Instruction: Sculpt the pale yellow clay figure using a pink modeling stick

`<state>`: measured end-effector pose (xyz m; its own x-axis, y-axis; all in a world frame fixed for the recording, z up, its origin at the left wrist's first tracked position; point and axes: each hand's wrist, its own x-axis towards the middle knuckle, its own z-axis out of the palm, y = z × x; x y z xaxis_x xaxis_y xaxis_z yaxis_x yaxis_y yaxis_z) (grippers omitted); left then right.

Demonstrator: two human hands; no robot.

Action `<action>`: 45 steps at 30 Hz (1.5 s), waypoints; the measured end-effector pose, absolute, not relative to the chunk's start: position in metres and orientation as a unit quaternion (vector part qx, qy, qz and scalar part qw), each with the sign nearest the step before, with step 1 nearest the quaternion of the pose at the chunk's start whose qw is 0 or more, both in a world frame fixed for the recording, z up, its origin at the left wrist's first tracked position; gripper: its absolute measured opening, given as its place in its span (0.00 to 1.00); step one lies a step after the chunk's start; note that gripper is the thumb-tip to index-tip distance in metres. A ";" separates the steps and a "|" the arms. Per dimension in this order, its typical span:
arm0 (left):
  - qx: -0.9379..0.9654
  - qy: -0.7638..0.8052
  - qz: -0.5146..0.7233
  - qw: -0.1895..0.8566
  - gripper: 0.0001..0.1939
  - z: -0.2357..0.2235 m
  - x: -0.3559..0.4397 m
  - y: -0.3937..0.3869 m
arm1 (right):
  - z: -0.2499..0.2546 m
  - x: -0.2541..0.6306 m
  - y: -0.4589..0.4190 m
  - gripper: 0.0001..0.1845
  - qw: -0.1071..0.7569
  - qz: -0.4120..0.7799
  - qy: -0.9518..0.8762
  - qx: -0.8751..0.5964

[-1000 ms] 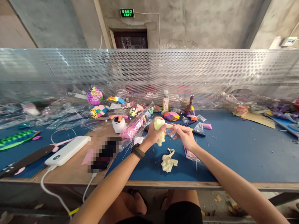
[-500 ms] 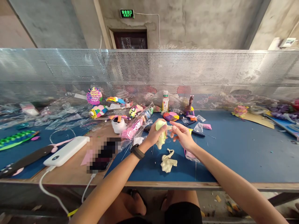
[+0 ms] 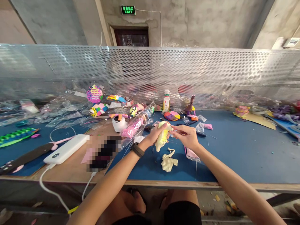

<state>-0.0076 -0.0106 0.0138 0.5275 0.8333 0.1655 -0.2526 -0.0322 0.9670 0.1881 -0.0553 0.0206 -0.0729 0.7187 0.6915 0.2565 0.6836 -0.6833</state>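
Note:
My left hand [image 3: 153, 136] is wrapped around a pale yellow clay figure [image 3: 161, 141], held above the blue table. Thumb and fingers of my right hand [image 3: 187, 135] pinch a small cream bit of clay at the figure's upper right side. The exact shape of that bit is mostly covered by the fingertips. Below the figure, a loose lump of cream modelling clay [image 3: 169, 163] with a thin curled tail lies on the table. A pink packet [image 3: 192, 154] rests beside my right wrist.
A white power bank [image 3: 67, 149] and a blurred-out phone [image 3: 105, 153] lie at left with cables. Behind my hands stand a bottle [image 3: 166, 101], a white pot [image 3: 119, 124] and several colourful clay figures. A perforated metal screen [image 3: 199, 68] runs along the back.
The figure has tilted slightly, showing more of its brighter yellow front. My right hand has turned, its fingers now closer against the figure's side, where a cream strip showed before.

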 end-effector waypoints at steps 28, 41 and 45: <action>0.670 0.274 0.574 0.383 0.23 0.022 -0.007 -0.014 | 0.026 0.174 -0.047 0.17 0.493 0.670 -0.425 -0.357; 0.585 0.268 0.472 0.603 0.38 0.011 -0.006 -0.005 | 0.010 0.186 -0.046 0.24 0.575 0.239 -0.693 -0.364; 0.583 0.266 0.440 0.629 0.38 0.011 -0.007 -0.005 | 0.007 0.192 -0.042 0.18 0.554 0.077 -0.762 -0.325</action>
